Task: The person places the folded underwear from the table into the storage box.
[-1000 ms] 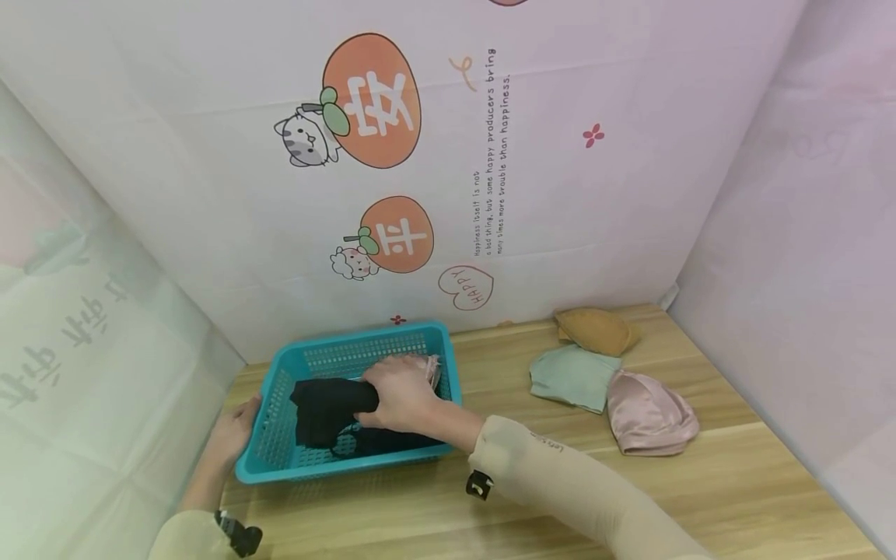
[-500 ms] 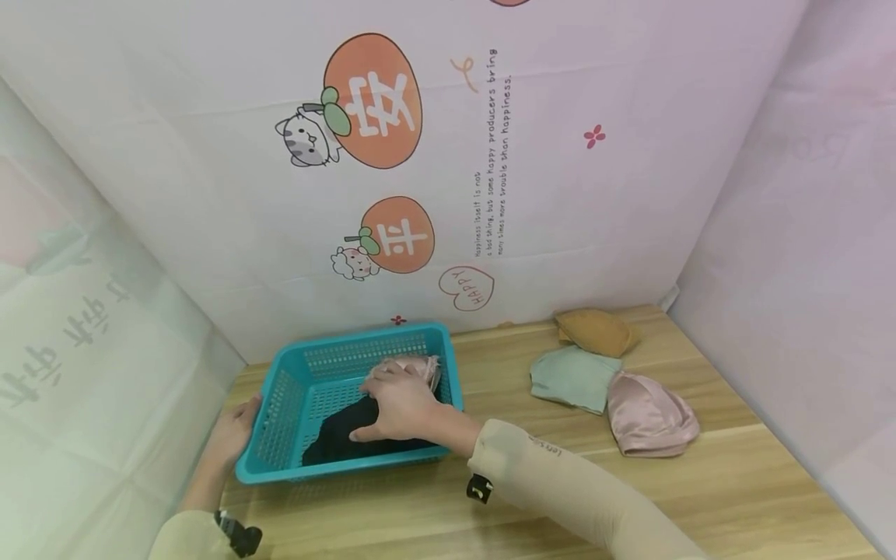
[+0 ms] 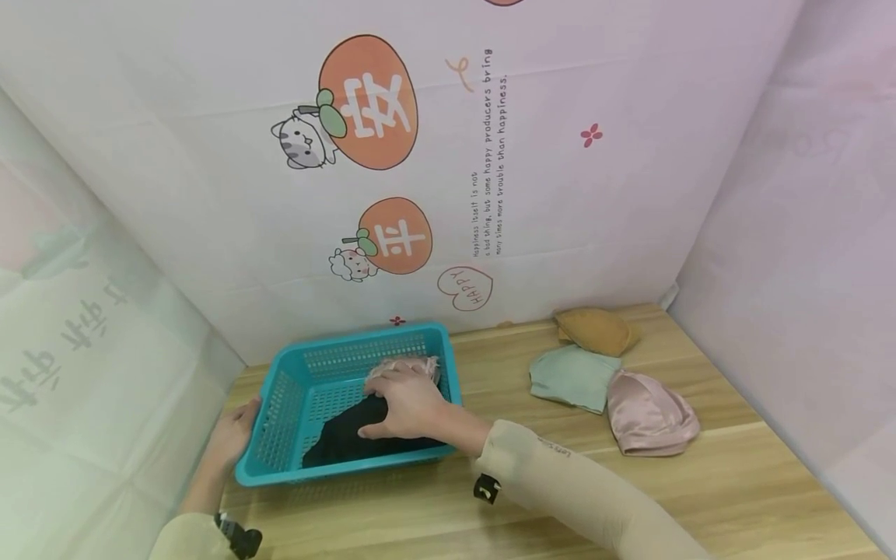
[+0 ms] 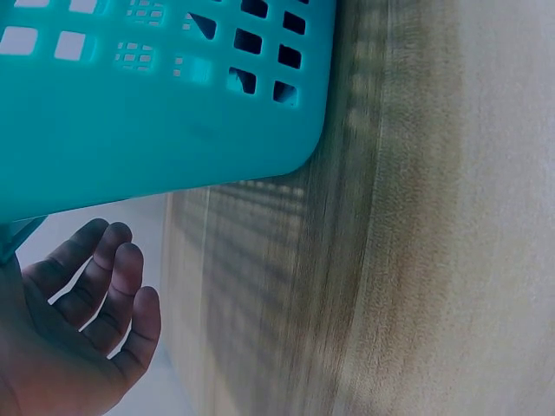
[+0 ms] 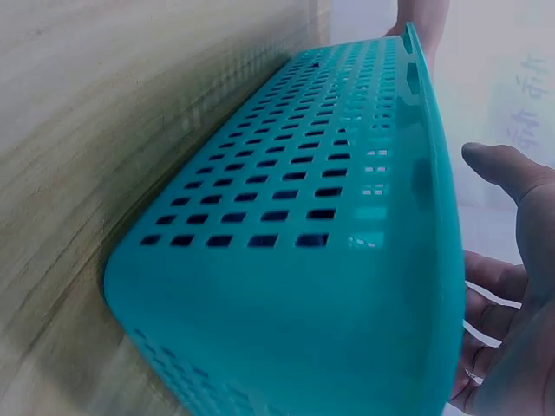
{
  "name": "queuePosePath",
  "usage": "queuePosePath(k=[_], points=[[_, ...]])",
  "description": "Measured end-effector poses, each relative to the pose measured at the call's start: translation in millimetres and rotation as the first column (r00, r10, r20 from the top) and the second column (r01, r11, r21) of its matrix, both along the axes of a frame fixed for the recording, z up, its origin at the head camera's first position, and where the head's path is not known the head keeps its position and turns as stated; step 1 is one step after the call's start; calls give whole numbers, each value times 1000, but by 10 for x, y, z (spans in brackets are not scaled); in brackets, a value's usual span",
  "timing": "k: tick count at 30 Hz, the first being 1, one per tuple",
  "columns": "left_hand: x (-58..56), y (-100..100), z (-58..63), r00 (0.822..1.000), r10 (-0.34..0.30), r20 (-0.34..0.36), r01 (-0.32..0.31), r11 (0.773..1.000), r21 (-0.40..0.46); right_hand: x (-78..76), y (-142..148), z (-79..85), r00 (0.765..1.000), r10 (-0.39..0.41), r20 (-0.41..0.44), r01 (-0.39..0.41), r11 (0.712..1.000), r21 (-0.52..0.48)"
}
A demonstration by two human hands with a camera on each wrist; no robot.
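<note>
A turquoise plastic basket (image 3: 357, 467) stands on the table at the left of the head view. Inside it, a black cloth garment (image 3: 343, 432) lies flat along the near side, and a pale pink lacy piece (image 3: 413, 364) sits in the far right corner. My right hand (image 3: 411, 404) reaches over the basket's right side, its fingers and thumb spread over the black garment and the edge of the pink piece. At the basket's left rim, my left hand (image 3: 234, 432) touches with its fingertips; in the left wrist view its fingers hang relaxed below the rim.
Right of the basket lie a mustard folded cloth piece (image 3: 598, 330), a mint green one (image 3: 574, 377) and a pink satin cup-shaped one (image 3: 651, 414), close together on the wooden table (image 3: 742, 498). A printed white sheet (image 3: 546, 194) hangs behind, with pale sheets on both sides.
A second ago my right hand gripped a raised black garment in the basket's middle; now that garment is laid down to the near right and the hand has loosened over it. The left hand stays put.
</note>
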State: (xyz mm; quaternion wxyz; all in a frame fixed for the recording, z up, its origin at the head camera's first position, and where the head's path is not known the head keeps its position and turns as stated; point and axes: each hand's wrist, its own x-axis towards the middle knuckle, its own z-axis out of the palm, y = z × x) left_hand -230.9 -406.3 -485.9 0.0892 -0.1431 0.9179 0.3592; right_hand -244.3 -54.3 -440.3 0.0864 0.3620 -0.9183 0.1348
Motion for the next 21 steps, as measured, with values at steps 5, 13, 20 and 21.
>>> queuePosePath(k=[5, 13, 20, 21], points=[[6, 14, 13, 1000, 3, 3, -3, 1000, 5, -24, 92, 8, 999, 0, -34, 1, 1000, 5], [-6, -2, -18, 1000, 1, -7, -1, 1000, 1, -67, 251, 27, 999, -46, -8, 46, 999, -17], [-4, -12, -11, 1000, -7, -4, 7, 1000, 5, -93, 345, 78, 999, -33, 23, 34, 998, -49], [0, -11, -11, 1000, -7, -3, 7, 1000, 7, -96, 357, 82, 999, -28, 28, 30, 998, -54]])
